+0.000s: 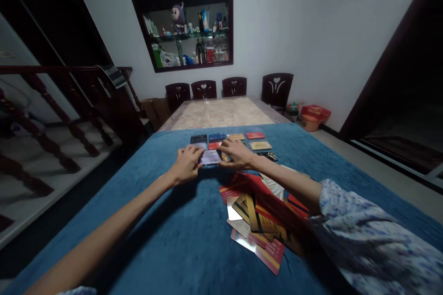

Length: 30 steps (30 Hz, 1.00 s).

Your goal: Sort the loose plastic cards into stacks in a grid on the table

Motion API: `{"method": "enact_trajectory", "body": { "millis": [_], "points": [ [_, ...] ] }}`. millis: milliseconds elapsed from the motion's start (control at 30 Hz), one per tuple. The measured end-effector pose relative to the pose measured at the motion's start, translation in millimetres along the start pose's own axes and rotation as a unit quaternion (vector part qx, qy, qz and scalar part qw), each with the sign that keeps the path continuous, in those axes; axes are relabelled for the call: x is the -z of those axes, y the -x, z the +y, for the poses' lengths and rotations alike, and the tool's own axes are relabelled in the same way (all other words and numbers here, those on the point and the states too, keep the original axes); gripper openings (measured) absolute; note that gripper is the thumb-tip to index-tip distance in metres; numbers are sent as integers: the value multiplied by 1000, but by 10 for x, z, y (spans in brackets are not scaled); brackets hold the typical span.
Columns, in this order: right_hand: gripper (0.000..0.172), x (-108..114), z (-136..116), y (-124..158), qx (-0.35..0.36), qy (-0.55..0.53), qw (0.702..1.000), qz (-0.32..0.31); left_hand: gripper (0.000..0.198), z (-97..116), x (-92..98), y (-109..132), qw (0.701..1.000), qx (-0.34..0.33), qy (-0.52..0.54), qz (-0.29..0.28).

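Observation:
Between my two hands is a pale lavender card (210, 157) with dark print. My left hand (188, 164) grips its left edge, and the fingers of my right hand (235, 153) close on its right edge. Just beyond lie small groups of cards in rows: dark ones (198, 138), blue ones (217, 137), an orange-tan one (236, 137) and a red one (255, 135). A cream-gold card (260, 145) lies to the right, with a black patterned card (270, 156) nearer. Under my right forearm spreads a loose heap of red, gold and white cards (259, 214).
A blue cloth (155, 230) covers the near part of the table; its far part shows a beige marbled top (221, 113). Dark chairs (277, 90) stand along the far side. A wooden railing (51, 110) runs at left, and an orange bin (309, 122) sits at right.

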State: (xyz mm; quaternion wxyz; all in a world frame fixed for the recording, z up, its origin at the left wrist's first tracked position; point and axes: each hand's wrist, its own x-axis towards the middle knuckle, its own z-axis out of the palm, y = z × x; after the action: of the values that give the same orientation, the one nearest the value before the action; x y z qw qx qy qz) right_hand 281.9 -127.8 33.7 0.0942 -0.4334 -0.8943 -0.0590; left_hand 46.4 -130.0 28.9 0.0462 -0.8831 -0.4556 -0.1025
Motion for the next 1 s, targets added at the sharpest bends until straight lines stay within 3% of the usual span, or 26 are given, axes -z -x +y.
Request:
{"method": "enact_trajectory", "body": {
  "millis": [333, 567, 1000],
  "points": [
    [43, -21, -2, -607, -31, -3, 999, -37, 47, -474, 77, -249, 998, 43, -14, -40],
    [39, -84, 53, -942, -39, 9, 997, -73, 50, -780, -32, -498, 995, 65, -17, -75],
    [37, -383, 177, -1317, -60, -6, 990, -126, 48, -1003, -295, -736, 991, 93, -6, -97]
  ]
}}
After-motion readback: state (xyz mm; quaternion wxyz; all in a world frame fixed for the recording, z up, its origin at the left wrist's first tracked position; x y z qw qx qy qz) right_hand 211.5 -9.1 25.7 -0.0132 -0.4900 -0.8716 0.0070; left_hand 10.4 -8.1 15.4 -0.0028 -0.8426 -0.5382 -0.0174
